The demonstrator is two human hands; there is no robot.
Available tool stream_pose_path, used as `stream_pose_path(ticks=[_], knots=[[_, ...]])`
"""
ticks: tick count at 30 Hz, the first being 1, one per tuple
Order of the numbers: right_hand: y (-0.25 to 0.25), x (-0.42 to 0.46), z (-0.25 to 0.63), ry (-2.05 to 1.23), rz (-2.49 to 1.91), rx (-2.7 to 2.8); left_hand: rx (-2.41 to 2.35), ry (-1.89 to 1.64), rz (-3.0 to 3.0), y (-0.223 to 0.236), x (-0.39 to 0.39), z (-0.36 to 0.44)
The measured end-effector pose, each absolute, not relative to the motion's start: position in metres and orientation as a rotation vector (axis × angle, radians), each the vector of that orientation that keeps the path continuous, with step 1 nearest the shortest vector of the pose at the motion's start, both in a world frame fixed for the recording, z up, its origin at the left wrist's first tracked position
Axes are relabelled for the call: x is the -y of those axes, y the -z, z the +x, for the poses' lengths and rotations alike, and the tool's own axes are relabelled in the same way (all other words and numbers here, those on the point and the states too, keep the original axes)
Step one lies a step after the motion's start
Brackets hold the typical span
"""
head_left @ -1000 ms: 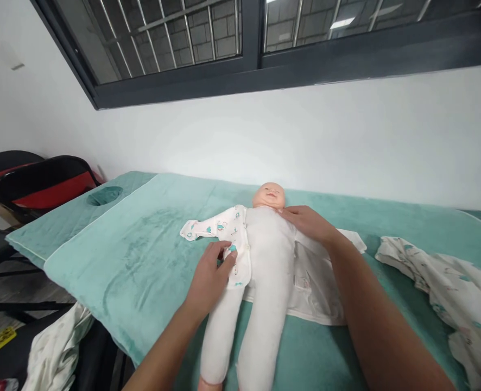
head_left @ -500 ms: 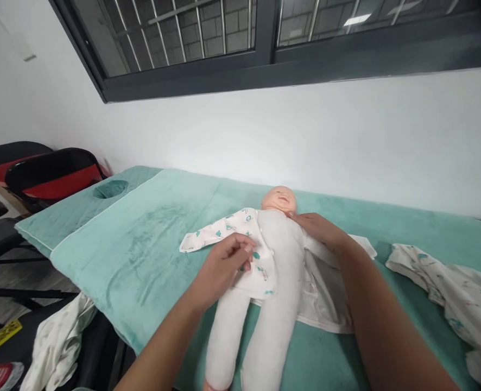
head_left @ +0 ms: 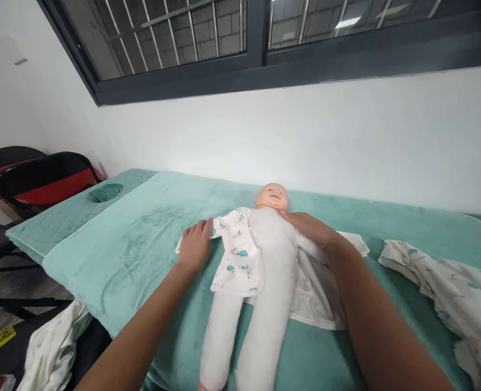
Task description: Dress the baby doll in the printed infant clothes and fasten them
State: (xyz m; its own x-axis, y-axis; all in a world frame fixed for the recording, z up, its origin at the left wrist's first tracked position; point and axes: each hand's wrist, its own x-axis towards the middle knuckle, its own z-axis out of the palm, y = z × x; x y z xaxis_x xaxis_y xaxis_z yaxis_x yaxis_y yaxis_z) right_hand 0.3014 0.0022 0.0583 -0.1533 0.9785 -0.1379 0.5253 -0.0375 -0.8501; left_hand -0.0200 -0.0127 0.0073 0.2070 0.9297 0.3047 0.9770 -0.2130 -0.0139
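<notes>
The doll (head_left: 275, 255) lies on its back on the teal cover (head_left: 134, 244), head away from the person, and the printed shirt (head_left: 238, 260) is, it seems, about half on. On the doll's side nearest the left hand (head_left: 196, 244), the sleeve (head_left: 217, 228) appears to be over the doll's arm and the front panel lies across part of its chest and hip. On the doll's other side the open half (head_left: 317, 298) spreads flat beside and partly beneath its body, inner face up; the white arm (head_left: 311, 248) there looks not yet sleeved, the chest is partly uncovered and the front is unfastened. The left forearm reaches up beside the doll's leg, the hand palm down over the sleeved arm; its fingers are close together and bent over the cloth, but with the thumb hidden I cannot tell whether they clamp it. The right hand (head_left: 309, 227) lies back up by the doll's neck and shoulder, fingers together and stretched inward; whether the tips pinch anything cannot be told. Another garment (head_left: 436, 282) lies crumpled beyond the right forearm, apart from the doll.
</notes>
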Motion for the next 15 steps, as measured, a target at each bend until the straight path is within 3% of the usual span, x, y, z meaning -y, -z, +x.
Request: stream_pose_path(ticks=[3,8,15], knots=[[-0.062,0.000,0.299,-1.254,-1.522,1.589,1.816,0.358,-2.307,-0.020,-0.006,-0.011],[-0.066,0.004,0.293,-1.200,-1.380,1.501,1.696,0.566,-2.311,-0.025,-0.028,-0.015],[-0.068,0.006,0.283,-1.190,-1.471,1.559,1.450,0.512,-2.396,-0.014,-0.050,-0.039]])
